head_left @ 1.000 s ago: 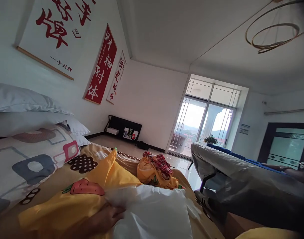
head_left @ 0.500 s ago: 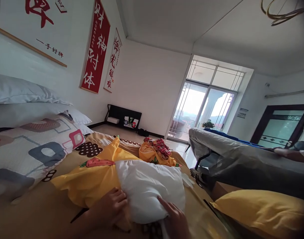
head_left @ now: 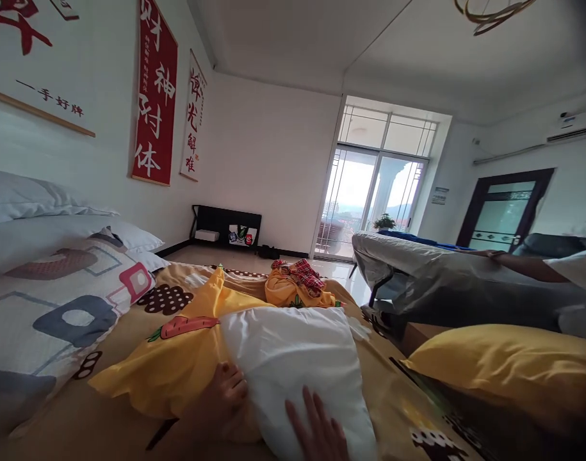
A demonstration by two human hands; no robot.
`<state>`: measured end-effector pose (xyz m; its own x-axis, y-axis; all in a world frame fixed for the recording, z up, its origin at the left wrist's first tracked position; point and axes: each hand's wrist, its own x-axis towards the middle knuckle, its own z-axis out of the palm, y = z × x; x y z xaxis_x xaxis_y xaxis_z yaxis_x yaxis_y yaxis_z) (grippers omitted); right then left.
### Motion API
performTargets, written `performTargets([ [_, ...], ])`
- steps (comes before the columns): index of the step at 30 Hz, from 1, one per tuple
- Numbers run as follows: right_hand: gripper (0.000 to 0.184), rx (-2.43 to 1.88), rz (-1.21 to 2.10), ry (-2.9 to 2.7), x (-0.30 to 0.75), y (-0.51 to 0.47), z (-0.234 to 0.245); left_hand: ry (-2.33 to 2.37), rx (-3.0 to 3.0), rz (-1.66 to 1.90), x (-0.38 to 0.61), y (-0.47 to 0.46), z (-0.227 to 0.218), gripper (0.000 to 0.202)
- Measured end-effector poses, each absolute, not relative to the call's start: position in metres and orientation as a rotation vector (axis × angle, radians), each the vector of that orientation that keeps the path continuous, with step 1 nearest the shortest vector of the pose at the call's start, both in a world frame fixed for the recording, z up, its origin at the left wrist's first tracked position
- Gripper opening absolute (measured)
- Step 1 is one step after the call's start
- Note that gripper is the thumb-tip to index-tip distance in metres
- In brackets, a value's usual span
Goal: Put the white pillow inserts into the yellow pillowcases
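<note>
A white cushion insert (head_left: 293, 346) lies on the bed, its left end against a yellow pillowcase (head_left: 177, 358) printed with a carrot. The left end of the insert meets the case's opening; how far it goes inside is hidden. My left hand (head_left: 225, 394) is closed on the edge of the yellow pillowcase. Flat on the insert's near part rests my right hand (head_left: 319, 426), its fingers spread. Beyond the insert lies a bundle of yellow fabric (head_left: 285, 291) with a red plaid cloth (head_left: 302, 275) on top.
On the left, a patterned pillow (head_left: 76, 314) leans by white pillows (head_left: 72, 230). A yellow cushion (head_left: 508, 358) sits on a cardboard box (head_left: 420, 334) at the right. Behind it, another person's arm (head_left: 528, 264) reaches over a plastic-covered table (head_left: 417, 269).
My right hand has gone from pointing at the insert's near edge to lying flat with spread fingers. The insert looks flatter and reaches closer to me. My left hand keeps its grip.
</note>
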<state>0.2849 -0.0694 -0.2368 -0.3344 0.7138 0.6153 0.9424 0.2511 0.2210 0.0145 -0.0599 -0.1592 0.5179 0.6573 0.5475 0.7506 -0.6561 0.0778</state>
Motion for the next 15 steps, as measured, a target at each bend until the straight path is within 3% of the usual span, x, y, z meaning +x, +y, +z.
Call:
performTargets([
  [4,0.085,-1.446,-0.603,-2.345,0.286,-0.046,-0.203,-1.099,-2.606,-0.873,0.019,-0.059,-0.152,0.019],
  [9,0.059,-1.42,-0.228,-2.406,0.276,-0.012,-0.139,-1.242,-2.707,-0.726,0.017,-0.058,-0.142,0.03],
  [11,0.05,-1.379,-0.241,-2.418,0.265,-0.003,-0.114,-1.342,-2.696,-0.539,0.021,-0.058,-0.138,0.021],
  [15,0.048,-1.266,-0.419,-2.471,0.24,0.009,-0.065,-1.353,-2.683,-0.283,0.042,-0.058,-0.129,0.042],
])
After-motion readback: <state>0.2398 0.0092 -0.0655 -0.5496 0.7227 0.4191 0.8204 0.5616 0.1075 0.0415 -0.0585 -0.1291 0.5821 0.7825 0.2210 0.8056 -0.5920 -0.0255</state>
